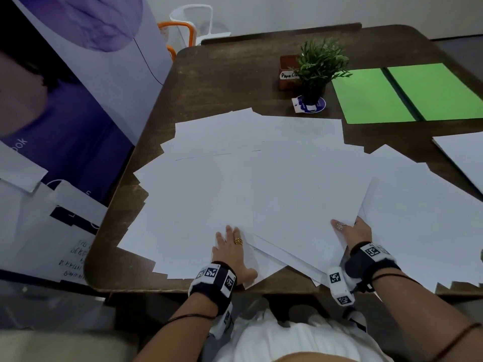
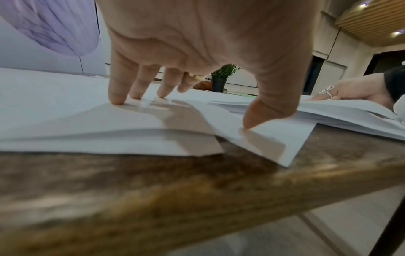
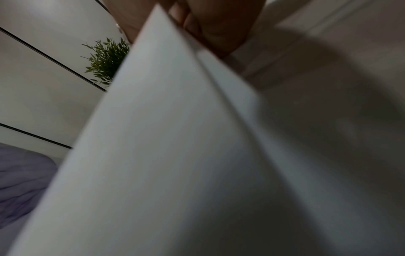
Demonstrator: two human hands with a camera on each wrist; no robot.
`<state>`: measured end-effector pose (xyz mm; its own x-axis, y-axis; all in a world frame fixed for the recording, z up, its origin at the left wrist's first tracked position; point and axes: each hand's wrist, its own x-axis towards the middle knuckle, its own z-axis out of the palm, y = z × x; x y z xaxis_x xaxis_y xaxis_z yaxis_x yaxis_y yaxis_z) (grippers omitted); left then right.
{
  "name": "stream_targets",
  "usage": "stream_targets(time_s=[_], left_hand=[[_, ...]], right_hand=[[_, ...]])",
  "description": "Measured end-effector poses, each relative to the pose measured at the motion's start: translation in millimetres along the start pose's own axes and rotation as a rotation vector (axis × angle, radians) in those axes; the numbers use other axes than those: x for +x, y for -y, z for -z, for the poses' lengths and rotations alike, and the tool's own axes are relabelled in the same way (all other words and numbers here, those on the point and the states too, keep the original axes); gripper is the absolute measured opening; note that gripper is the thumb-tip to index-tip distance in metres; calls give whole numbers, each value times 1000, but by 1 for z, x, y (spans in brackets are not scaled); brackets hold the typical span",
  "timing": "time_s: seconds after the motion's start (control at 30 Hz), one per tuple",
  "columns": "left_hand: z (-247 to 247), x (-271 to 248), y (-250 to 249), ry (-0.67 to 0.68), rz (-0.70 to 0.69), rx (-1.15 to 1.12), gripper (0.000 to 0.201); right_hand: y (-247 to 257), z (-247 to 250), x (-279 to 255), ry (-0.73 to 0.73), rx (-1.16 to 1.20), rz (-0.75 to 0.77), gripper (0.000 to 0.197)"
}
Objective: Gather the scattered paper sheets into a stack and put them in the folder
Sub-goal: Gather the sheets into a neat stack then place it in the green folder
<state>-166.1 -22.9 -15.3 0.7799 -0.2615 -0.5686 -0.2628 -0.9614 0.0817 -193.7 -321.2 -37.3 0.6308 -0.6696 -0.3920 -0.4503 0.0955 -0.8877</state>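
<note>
Several white paper sheets [image 1: 261, 178] lie fanned and overlapping across the dark wooden table [image 1: 235, 74]. The green folder [image 1: 407, 92] lies open at the far right. My left hand [image 1: 230, 241] lies flat on the near sheets [image 2: 65, 121], its straight fingers [image 2: 118, 97] and thumb pressing down. My right hand [image 1: 351, 231] grips the near right edge of a bundle of sheets [image 3: 175, 138], thumb on top and fingers [image 3: 214, 31] underneath. That edge is lifted slightly off the sheets below.
A small potted plant [image 1: 318, 66] and a brown labelled box [image 1: 286, 71] stand behind the sheets, left of the folder. Another white sheet [image 1: 462, 155] lies at the right edge. A purple banner [image 1: 78, 100] stands to the left, with chairs [image 1: 190, 24] beyond the table.
</note>
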Motion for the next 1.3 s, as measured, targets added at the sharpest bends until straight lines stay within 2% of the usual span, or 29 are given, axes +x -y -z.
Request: stream_targets(time_s=[0.13, 0.3, 0.53, 0.67, 0.73, 0.83, 0.93, 1.03, 1.13, 1.2, 1.23, 1.3], left_hand=[[1, 1, 4, -30, 10, -5, 101], [3, 0, -18, -81, 129, -149, 97], [26, 9, -39, 4, 227, -144, 97], [27, 11, -35, 17, 247, -75, 90], [23, 11, -31, -50, 242, -126, 85], [23, 10, -22, -223, 205, -216, 75], [31, 7, -16, -284, 221, -345, 69], [37, 3, -26, -294, 132, -425, 61], [34, -5, -53, -258, -85, -519, 53], [29, -9, -68, -111, -215, -598, 65], [26, -11, -73, -17, -238, -627, 72], [22, -11, -76, 112, -255, -671, 71]], right_hand=[[2, 1, -1, -2, -10, 7, 39], [2, 2, -2, 22, 31, 0, 40], [1, 4, -3, 8, 137, -14, 37], [1, 9, 1, 4, 74, 53, 40], [4, 14, 3, 25, -6, 110, 44], [10, 22, 5, 75, -132, 138, 58], [20, 22, -1, 122, -218, 154, 64], [21, 6, -10, 232, -266, 188, 62], [18, -19, -21, 328, -217, 154, 53], [21, -32, -25, 353, -139, 57, 60], [22, -37, -25, 362, -120, 8, 67], [26, -41, -25, 376, -171, -12, 75]])
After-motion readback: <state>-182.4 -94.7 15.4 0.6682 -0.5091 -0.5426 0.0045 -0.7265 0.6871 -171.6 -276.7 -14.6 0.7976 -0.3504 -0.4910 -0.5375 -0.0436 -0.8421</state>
